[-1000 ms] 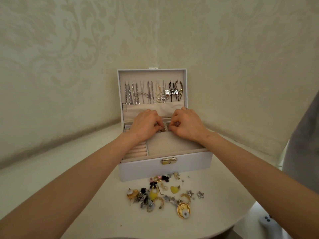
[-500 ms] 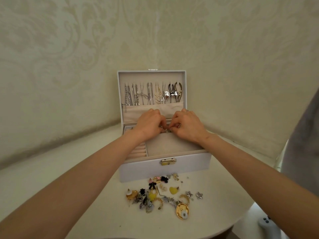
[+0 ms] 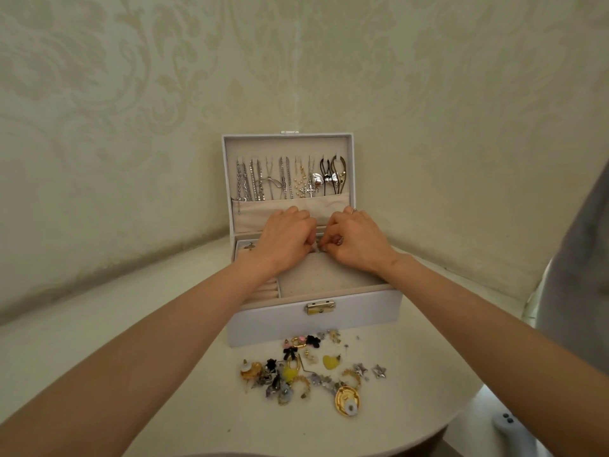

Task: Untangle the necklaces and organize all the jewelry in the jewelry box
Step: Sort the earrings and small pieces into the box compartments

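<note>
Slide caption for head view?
Left hand and right hand meet inside open jewelry box; loose earrings on table.

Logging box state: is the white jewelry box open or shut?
Open: the white jewelry box lid stands upright, silver necklaces hanging on its lining.

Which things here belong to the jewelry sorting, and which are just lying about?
Job: jewelry box; necklaces hung in its lid; loose jewelry pile before it; left hand and right hand, curled fingers meeting over its back compartments.
Lying about: white device at lower right; grey fabric on the right.
</note>
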The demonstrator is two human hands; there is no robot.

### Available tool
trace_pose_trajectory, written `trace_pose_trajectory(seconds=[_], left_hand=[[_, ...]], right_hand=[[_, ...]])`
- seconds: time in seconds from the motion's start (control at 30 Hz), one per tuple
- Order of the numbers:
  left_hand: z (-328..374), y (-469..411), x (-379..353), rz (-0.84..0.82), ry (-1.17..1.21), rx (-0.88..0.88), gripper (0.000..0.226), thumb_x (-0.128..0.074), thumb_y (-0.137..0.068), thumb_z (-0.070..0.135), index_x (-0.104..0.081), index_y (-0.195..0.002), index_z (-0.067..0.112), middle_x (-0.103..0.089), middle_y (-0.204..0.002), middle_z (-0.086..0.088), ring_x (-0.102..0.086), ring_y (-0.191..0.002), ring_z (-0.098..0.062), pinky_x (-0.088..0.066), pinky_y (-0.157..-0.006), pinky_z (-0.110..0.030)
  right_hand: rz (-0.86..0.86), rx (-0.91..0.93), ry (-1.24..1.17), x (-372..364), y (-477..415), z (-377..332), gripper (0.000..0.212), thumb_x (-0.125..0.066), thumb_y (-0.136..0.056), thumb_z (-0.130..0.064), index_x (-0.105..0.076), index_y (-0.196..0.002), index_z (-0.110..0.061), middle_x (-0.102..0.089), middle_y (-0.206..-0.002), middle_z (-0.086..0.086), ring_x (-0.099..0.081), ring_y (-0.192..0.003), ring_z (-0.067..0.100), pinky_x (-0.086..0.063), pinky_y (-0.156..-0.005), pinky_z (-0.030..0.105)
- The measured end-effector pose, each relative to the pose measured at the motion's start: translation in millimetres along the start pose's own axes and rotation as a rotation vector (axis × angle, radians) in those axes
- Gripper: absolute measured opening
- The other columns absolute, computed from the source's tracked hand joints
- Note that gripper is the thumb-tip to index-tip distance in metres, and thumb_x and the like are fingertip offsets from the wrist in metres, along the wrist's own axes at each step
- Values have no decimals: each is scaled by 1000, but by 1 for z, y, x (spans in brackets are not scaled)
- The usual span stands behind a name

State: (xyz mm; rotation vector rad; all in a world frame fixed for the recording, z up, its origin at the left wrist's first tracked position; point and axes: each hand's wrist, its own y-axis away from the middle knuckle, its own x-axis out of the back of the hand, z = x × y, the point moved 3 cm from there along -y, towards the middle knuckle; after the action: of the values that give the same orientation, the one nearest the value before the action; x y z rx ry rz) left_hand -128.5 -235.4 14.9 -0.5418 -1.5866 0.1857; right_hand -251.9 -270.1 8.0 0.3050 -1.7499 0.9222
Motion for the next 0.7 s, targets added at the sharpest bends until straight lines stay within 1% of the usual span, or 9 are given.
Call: trace_pose_trajectory(seconds=[0.2,0.27,0.37,0.43,0.5,0.53,0.6,0.63,0.7], left_hand=[[-3,0,1,13,93,38,12,-64,-83,27,-52,-83,25,-61,-101,4,-49,-101,-17,-29,-76,-27],[-4,0,3,22,140,47,7,-63,-85,26,-57,-88,23,-63,-100,5,-49,-100,-16,-29,-77,-27],[-5,0,6,39,165,57,10,-62,-87,26,-62,-95,21,-64,-101,5,-50,-101,-17,-29,-79,-28],[-6,0,7,61,202,72,11,-62,-87,26,-63,-96,20,-63,-94,6,-50,-97,-16,-27,-76,-27],[-8,0,8,66,257,108,12,-61,-88,25,-62,-98,18,-54,-83,9,-47,-88,-13,-26,-72,-26],[-9,0,8,57,283,124,12,-60,-89,25,-61,-99,17,-52,-82,9,-48,-87,-13,-27,-71,-26],[-14,0,5,39,348,148,11,-60,-90,22,-59,-99,16,-59,-88,4,-55,-89,-18,-35,-70,-29],[-17,0,4,31,409,165,10,-60,-90,20,-57,-98,16,-63,-90,2,-58,-89,-19,-40,-72,-31],[-21,1,3,17,614,202,8,-59,-90,12,-52,-92,17,-64,-86,1,-63,-82,-19,-47,-75,-33]], right_hand=[[2,-11,19,0,-3,1,16,-60,-85,-26,-74,-92,-24,-63,-97,2,-48,-95,23,-32,-80,32],[-9,-21,4,0,-4,1,15,-62,-84,-30,-74,-93,-25,-62,-97,2,-48,-96,23,-34,-82,32],[-16,-45,-16,-1,-5,2,15,-64,-84,-32,-73,-95,-27,-61,-98,2,-48,-99,23,-36,-86,34],[-19,-67,-31,-2,-7,3,17,-64,-84,-32,-72,-97,-26,-61,-100,3,-48,-100,23,-37,-87,35],[-12,-83,-60,-2,-9,2,17,-65,-83,-31,-72,-96,-23,-61,-99,4,-48,-100,24,-37,-85,34],[-5,-91,-87,-2,-10,3,16,-66,-83,-30,-72,-95,-21,-61,-97,3,-48,-99,23,-37,-84,33],[19,-114,-178,-2,-11,4,12,-69,-81,-27,-72,-91,-21,-60,-91,-1,-47,-95,18,-36,-80,30],[32,-126,-238,-2,-12,4,9,-71,-79,-26,-71,-87,-21,-59,-87,-4,-47,-91,15,-36,-78,29],[44,-149,-378,-1,-13,5,7,-74,-77,-22,-70,-83,-23,-61,-82,-9,-48,-83,11,-38,-74,27]])
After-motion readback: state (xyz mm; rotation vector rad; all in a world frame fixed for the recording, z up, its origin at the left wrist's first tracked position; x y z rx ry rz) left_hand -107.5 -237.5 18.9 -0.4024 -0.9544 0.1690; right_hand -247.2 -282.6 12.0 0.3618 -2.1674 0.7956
